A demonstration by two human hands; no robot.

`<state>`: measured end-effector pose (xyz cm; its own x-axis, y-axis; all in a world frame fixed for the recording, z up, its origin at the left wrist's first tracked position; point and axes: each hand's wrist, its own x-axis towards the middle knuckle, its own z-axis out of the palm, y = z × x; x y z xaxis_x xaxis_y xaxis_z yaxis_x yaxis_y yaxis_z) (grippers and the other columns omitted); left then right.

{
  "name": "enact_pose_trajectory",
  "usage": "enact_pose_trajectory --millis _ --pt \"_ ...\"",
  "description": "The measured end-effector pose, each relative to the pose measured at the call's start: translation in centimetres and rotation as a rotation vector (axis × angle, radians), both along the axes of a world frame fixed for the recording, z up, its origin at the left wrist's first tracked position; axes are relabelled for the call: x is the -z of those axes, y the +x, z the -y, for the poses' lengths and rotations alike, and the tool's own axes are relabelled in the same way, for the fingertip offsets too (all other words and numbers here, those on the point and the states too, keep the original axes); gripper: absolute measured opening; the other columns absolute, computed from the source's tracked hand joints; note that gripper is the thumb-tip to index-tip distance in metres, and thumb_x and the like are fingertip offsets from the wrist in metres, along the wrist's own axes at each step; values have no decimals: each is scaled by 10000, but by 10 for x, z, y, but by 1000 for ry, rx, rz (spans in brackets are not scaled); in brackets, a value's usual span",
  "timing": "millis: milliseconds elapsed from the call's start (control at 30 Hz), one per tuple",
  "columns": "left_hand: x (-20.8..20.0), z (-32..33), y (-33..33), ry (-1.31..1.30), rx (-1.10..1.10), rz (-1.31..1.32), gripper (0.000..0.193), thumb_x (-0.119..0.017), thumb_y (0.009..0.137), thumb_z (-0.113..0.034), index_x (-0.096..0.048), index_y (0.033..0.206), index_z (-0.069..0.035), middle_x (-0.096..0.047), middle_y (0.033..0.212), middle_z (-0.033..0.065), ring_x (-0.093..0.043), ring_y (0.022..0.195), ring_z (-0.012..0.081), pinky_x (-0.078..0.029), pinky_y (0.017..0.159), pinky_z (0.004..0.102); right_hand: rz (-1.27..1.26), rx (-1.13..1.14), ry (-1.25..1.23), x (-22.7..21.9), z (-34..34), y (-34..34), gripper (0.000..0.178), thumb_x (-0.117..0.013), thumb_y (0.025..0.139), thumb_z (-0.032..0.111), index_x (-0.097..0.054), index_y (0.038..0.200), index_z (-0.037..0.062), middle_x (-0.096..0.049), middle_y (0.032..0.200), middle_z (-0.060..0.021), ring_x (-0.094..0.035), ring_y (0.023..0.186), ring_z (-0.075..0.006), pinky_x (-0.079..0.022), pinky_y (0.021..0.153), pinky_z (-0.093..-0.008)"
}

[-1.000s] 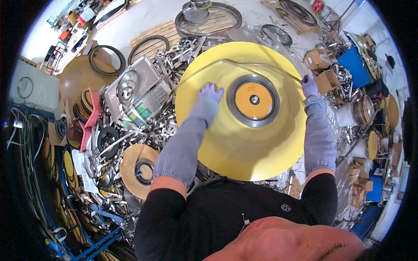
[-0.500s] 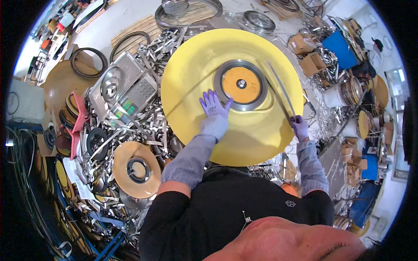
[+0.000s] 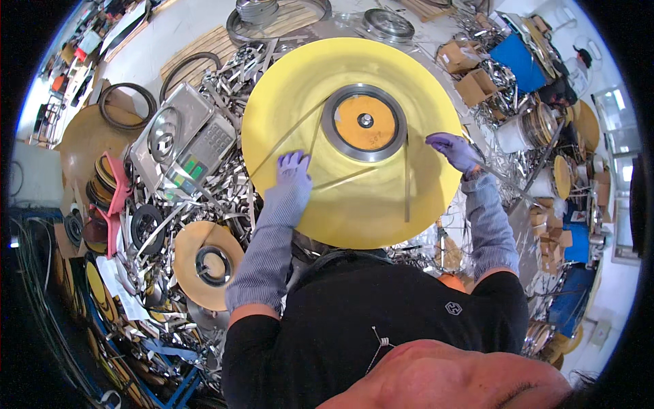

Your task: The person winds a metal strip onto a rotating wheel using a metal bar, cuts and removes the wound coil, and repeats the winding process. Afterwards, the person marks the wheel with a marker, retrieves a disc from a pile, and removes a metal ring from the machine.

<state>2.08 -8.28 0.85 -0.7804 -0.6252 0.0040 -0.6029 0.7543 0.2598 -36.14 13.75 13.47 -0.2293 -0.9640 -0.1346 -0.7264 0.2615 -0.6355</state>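
Observation:
In front of me is a large yellow disc (image 3: 361, 204) with a dark metal ring (image 3: 329, 129) around an orange hub (image 3: 364, 123) that has a bolt at its centre. Thin metal strips (image 3: 407, 184) cross its face below and left of the ring. My left hand (image 3: 294, 169), in a purple glove, rests on the disc's lower left with its fingers bent but slightly apart, close to a strip. At the right rim my right hand (image 3: 453, 151), also gloved, has its fingers together, pointing left. A metal strip (image 3: 507, 183) runs from its palm to the lower right.
A digital scale (image 3: 197, 146) stands to the left amid heaped metal strip scrap (image 3: 238, 88). A smaller tan disc (image 3: 187, 273) lies at lower left. Cardboard boxes (image 3: 475, 87) and a blue bin (image 3: 516, 61) are at far right. Metal coils (image 3: 388, 26) lie beyond the disc.
My left hand has slid left and its fingers have bent. My right hand has risen, fingers now pointing left. The strip positions differ, and the hub's marking has turned.

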Motion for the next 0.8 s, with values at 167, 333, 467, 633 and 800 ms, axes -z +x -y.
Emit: enact_pose_trajectory --millis 167,333,467,633,800 --pt "-24 -31 88 213 -203 213 487 -604 776 -297 -563 1252 -204 -619 1065 88 -543 1052 279 -380 979 403 259 -303 46 -9 35 46 211 -614 875 123 -650 1057 23 -685 988 -77 -640 928 -173 -504 845 -309" --pt "-14 -59 105 335 -300 129 479 -663 751 -337 -598 1204 -195 -643 985 106 -582 968 288 -437 895 397 533 -254 -28 13 92 101 194 -594 894 143 -656 1057 58 -684 953 -81 -633 878 -141 -501 773 -296" --pt "-14 -53 98 106 -300 84 503 -630 771 -333 -559 1242 -173 -649 951 113 -593 935 303 -441 878 406 418 -197 -166 24 137 132 150 -561 890 151 -626 980 49 -640 864 -75 -619 783 -195 -497 723 -336" --pt "-20 -46 91 273 -360 148 515 -582 803 -355 -531 1263 -128 -648 1021 145 -583 1007 303 -370 966 414 7 -88 -358 34 197 157 159 -541 865 172 -523 962 48 -607 864 -183 -584 833 -379 -467 736 -433" --pt "-19 -54 88 206 -360 146 552 -598 797 -391 -527 1276 -127 -642 1026 119 -579 988 289 -378 960 405 167 179 -356 19 236 143 234 -619 850 205 -509 921 10 -608 830 -168 -620 716 -294 -475 671 -393"
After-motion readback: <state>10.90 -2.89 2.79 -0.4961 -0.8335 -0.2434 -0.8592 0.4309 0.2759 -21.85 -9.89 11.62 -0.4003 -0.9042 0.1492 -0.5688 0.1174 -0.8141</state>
